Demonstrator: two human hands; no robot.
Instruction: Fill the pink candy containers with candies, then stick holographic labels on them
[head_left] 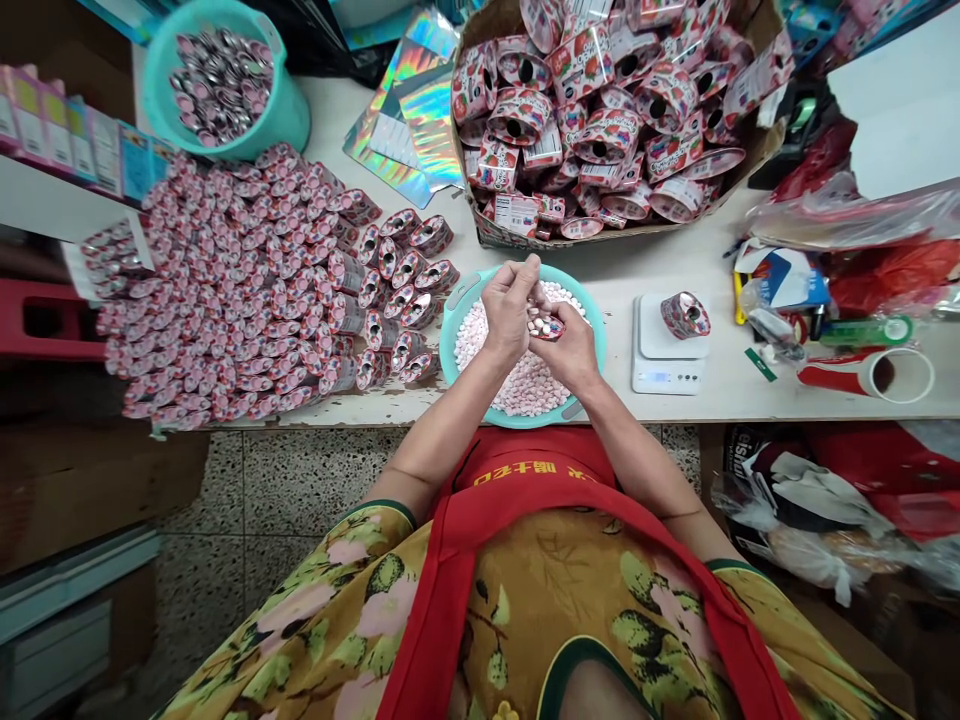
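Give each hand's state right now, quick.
Left hand: curled above the bowl; whether it grips anything cannot be told.
Right hand: closed around a printed container, with pale pieces showing beside it.

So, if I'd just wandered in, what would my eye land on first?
Probably the crowd of small printed containers packed across the left of the white table. Then the cardboard box at the back, heaped with jumbled red-and-white pieces, and, front and centre, two hands close together over a turquoise basin of pale pellets.
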